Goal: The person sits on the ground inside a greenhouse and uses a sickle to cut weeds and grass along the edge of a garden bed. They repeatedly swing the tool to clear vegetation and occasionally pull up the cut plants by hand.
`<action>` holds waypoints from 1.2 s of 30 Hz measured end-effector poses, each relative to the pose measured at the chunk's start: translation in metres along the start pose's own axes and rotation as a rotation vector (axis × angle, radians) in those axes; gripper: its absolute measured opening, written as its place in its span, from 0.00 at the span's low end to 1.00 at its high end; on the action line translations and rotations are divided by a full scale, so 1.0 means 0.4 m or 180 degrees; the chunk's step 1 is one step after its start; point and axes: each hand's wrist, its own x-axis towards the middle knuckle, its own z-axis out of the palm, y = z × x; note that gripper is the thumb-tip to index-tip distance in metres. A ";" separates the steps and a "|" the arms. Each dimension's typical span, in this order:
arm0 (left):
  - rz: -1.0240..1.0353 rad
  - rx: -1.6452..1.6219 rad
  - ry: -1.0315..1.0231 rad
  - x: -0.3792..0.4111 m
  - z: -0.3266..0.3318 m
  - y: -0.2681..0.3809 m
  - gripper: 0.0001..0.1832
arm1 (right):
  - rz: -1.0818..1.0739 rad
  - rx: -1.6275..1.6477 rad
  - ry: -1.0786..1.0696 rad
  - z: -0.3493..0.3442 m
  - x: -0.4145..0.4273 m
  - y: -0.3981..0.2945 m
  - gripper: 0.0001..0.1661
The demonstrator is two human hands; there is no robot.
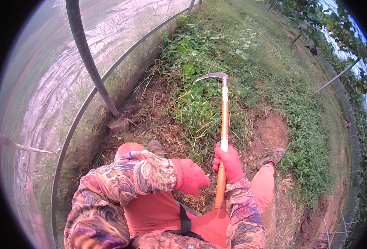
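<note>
My right hand (pixel 229 162), in a red glove, is closed round the wooden handle of a long sickle (pixel 225 115). Its shaft points away from me, and the curved metal blade (pixel 213 75) bends left above leafy weeds (pixel 189 102). The butt of the handle lies by my right forearm. To the left of the handle is my left hand (pixel 191 176), also in a red glove, apart from the sickle. Its fingers are bent, and whether anything is in them is hidden. Dry cut grass (pixel 149 109) and bare soil lie before me.
A slanted metal pole (pixel 87 49) and a curved rail (pixel 77 115) run along clear plastic sheeting (pixel 49 90) at the left. A brick or stone (pixel 118 125) sits by the pole's foot. My shoes (pixel 270 158) stand on the soil. Vines and another pole (pixel 337 76) are at the right.
</note>
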 end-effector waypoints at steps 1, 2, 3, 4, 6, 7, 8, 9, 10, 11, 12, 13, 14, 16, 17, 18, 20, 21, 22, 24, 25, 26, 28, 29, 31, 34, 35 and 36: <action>-0.0060 -0.0032 0.0010 0.017 0.021 -0.025 0.15 | 0.0059 -0.0170 0.0014 0.022 0.043 0.006 0.10; -0.0506 0.0473 -0.0434 0.036 0.038 -0.044 0.15 | 0.0097 -0.0442 0.0126 0.048 0.085 0.016 0.09; -0.0425 0.0321 -0.0253 0.046 0.040 -0.050 0.14 | 0.0128 -0.0643 0.0191 0.037 0.134 0.047 0.11; -0.0397 0.0205 -0.0072 0.036 0.030 -0.065 0.14 | 0.0202 -0.0799 0.0266 0.057 0.151 0.058 0.11; -0.0294 0.0094 0.0281 0.017 0.030 -0.084 0.11 | 0.0363 -0.0836 0.0253 0.089 0.167 0.082 0.11; -0.0303 0.0146 0.0377 0.006 0.034 -0.083 0.10 | 0.0474 -0.0741 0.0205 0.086 0.149 0.107 0.11; -0.0294 0.0199 0.0470 -0.002 0.035 -0.079 0.10 | 0.0273 -0.0986 0.0212 0.075 0.129 0.131 0.12; -0.0279 0.0236 0.0572 -0.007 0.046 -0.071 0.10 | 0.0081 -0.1247 0.0221 0.058 0.096 0.157 0.12; -0.0315 0.0237 0.0906 -0.033 0.074 -0.071 0.09 | 0.0537 -0.0771 0.0096 0.082 0.038 0.147 0.12; -0.0284 0.0208 0.0928 -0.044 0.082 -0.068 0.10 | 0.0978 -0.0306 0.0036 0.100 -0.039 0.116 0.13; -0.0223 0.0198 0.0959 -0.049 0.083 -0.061 0.10 | 0.1145 -0.0320 0.0045 0.089 -0.107 0.114 0.13; -0.0152 0.0171 0.0982 -0.050 0.086 -0.055 0.10 | 0.1331 -0.0331 0.0065 0.070 -0.174 0.122 0.14; -0.0002 0.0035 0.1168 -0.053 0.085 -0.047 0.09 | 0.1451 -0.0317 0.0034 0.051 -0.240 0.129 0.15; 0.0115 0.0049 0.1154 -0.048 0.077 -0.031 0.10 | 0.1606 -0.0204 0.0075 0.028 -0.318 0.128 0.17; 0.0165 0.0050 0.1138 -0.048 0.074 -0.024 0.10 | 0.1647 -0.0108 0.0141 0.022 -0.341 0.125 0.17; 0.0218 -0.0002 0.1170 -0.051 0.060 -0.022 0.11 | 0.1667 -0.0008 0.0211 0.014 -0.356 0.121 0.17; 0.0164 -0.0036 0.0876 -0.043 0.061 -0.029 0.12 | 0.1444 0.0048 0.0364 0.000 -0.338 0.115 0.17; 0.0134 -0.0017 0.0725 -0.043 0.044 -0.030 0.13 | 0.1302 0.0091 0.0429 0.000 -0.319 0.108 0.17; -0.0101 -0.0055 0.0428 -0.045 0.021 -0.030 0.11 | 0.1170 0.0288 0.0545 0.009 -0.301 0.097 0.16; -0.0240 0.0019 0.0253 -0.030 0.027 -0.051 0.14 | 0.0700 0.0545 0.0633 0.024 -0.253 0.088 0.15; -0.0305 0.0060 0.0157 -0.025 0.030 -0.057 0.15 | 0.0466 0.0681 0.0684 0.027 -0.230 0.086 0.14; -0.0320 0.0084 0.0019 -0.015 0.018 -0.058 0.15 | 0.0371 0.0671 0.0795 0.022 -0.209 0.082 0.13; -0.0388 0.0114 0.0079 -0.012 0.024 -0.062 0.15 | 0.0210 0.0701 0.0939 0.014 -0.166 0.085 0.11; -0.0420 0.0137 0.0112 -0.010 0.026 -0.066 0.16 | 0.0208 0.0847 0.0923 0.000 -0.161 0.078 0.11; -0.0320 0.0188 -0.0237 -0.011 0.025 -0.072 0.15 | 0.0229 0.1137 0.0845 -0.048 -0.154 0.064 0.09; -0.0159 0.0006 -0.0880 0.028 0.018 -0.119 0.16 | 0.0266 0.1324 0.0885 -0.142 -0.179 0.036 0.10; -0.0191 0.0298 -0.1244 0.070 0.017 -0.141 0.16 | 0.0256 0.1336 0.0850 -0.164 -0.188 0.025 0.10; -0.0253 0.0593 -0.1612 0.110 0.013 -0.167 0.17 | 0.0316 0.1283 0.0962 -0.180 -0.188 0.025 0.09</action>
